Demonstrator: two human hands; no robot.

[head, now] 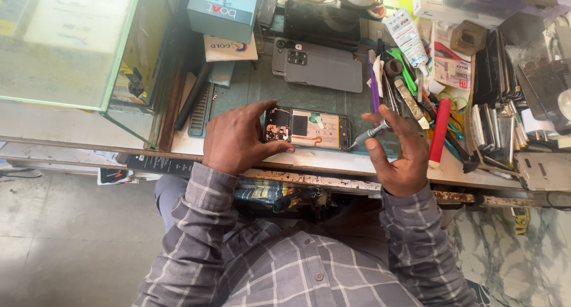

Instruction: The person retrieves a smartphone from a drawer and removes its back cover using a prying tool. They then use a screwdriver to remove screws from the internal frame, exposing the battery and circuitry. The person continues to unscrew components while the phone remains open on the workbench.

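- Opened smartphone (307, 128): one dark, rectangular handset lying flat with its back cover off, showing a pale gold battery in the middle, a black circuit area with small reddish parts at the left hand's end, and a thin orange loop of cable across the battery.
- It lies on the worn green work mat (262, 93), between the two hands, just beyond the pale front edge of the bench.
- Its long axis runs side to side across the view, circuit end toward the left thumb, the other short end toward the right fingertips.
- Left hand (235, 137): fingers spread and lightly curled, index finger along the far edge and thumb at the near corner, pinching that end of the handset.
- Right hand (398, 152): thumb and forefinger closed around one thin grey metal screwdriver (370, 133), the other fingers loosely fanned; its tip points at the phone's nearer short end, touching or just beside it.
- Beyond the fingers lie one grey phone back cover with camera cut-outs (318, 64) and one black phone (321, 21).
- Past the right fingers lies one red-handled tool (440, 131).
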